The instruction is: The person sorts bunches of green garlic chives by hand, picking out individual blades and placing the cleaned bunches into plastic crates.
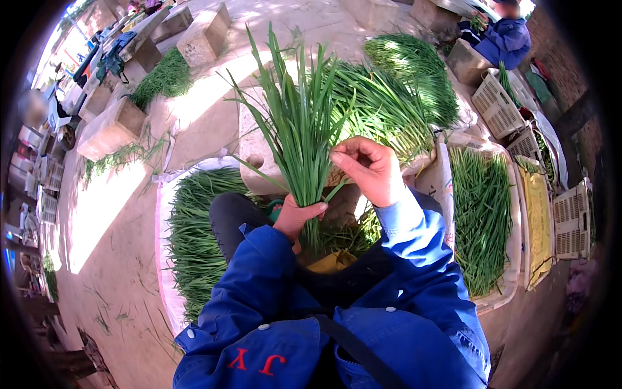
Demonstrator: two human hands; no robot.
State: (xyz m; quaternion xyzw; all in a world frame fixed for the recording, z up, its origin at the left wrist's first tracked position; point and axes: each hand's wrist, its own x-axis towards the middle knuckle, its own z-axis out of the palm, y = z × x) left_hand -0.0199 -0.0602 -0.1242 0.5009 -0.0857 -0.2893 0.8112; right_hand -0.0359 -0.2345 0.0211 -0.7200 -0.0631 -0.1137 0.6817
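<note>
A bunch of garlic chives [299, 139] stands upright in front of me, its long flat leaves fanning out at the top. My left hand [298, 217] is closed around its lower stems, thumb across the front. At the bunch's right edge, my right hand [370, 168] is pinched, thumb and forefinger meeting beside the leaves. What lies between those fingertips is too small to make out. Behind the bunch, more cut chives [382, 107] lie in a thick layer on a pale stone block [256, 172].
On my left, a pile of chives [204, 227] rests on a pale sheet; on my right, a lined bin [515, 259] holds more. Plastic crates [497, 107] and a yellow sack [536, 227] stand farther right. Stone blocks [111, 129] are at left; another person [504, 39] sits at far right.
</note>
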